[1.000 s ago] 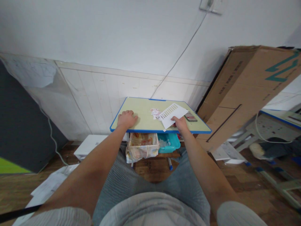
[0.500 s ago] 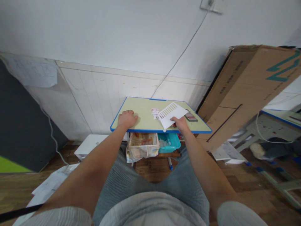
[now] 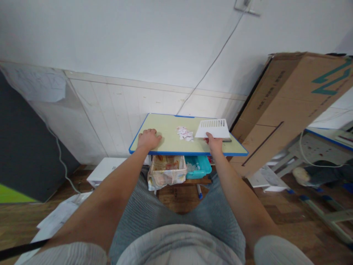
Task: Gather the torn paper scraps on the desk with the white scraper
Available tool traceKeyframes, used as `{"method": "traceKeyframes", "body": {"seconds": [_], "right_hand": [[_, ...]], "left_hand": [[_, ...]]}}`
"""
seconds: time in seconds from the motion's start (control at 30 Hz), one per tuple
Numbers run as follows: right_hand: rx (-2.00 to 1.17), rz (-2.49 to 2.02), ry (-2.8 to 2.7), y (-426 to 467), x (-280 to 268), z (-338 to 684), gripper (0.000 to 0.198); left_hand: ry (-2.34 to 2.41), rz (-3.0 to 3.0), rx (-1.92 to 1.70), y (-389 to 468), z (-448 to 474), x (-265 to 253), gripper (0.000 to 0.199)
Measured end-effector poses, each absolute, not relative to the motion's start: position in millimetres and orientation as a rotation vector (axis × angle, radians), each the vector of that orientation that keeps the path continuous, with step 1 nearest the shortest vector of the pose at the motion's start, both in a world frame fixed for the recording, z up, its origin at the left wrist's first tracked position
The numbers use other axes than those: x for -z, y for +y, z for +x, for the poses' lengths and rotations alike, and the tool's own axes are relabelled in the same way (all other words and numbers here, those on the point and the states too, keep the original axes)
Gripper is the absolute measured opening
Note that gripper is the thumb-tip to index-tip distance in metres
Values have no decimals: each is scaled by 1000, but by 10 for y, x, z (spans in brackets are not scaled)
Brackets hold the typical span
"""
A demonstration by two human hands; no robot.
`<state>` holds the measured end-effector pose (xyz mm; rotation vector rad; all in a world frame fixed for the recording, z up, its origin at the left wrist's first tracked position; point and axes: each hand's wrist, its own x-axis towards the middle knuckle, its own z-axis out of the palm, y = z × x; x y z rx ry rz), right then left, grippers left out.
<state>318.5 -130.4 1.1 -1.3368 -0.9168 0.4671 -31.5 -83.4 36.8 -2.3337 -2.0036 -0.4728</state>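
Note:
My right hand [image 3: 214, 142] pinches the near edge of a white slotted card [image 3: 213, 129], thumb on top. A row of narrow cut-out slots runs along the card's far side. Under it, a dark flat object [image 3: 227, 140] shows only as a thin edge on the right of the desk. A small pile of torn paper scraps [image 3: 185, 133] lies mid-desk, left of the card. On the left part of the pale yellow desktop [image 3: 168, 125], my left hand [image 3: 149, 140] rests palm down, holding nothing, fingers spread a little.
Below the desk's front edge sit a cloth-lined basket [image 3: 167, 176] and a turquoise bin [image 3: 202, 172]. A tall cardboard box [image 3: 278, 106] leans at the right. A white box [image 3: 106, 169] stands on the floor at left. A cable [image 3: 212, 65] runs down the wall.
My right hand has moved the card rightward and turned it, so its slots now face the wall. The paper scraps are uncovered and the dark object is mostly covered. My left hand stays put.

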Motion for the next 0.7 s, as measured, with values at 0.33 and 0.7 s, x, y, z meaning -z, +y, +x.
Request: {"method": "traceKeyframes", "body": {"seconds": [0.33, 0.7], "right_hand": [[-495, -1417, -943, -1197, -81, 3257, 24], [-517, -1378, -1041, -1237, -44, 3197, 27]], "left_hand": [[-2005, -2338, 491, -837, -313, -369, 59], [-1995, -2336, 477, -796, -321, -337, 60]]}}
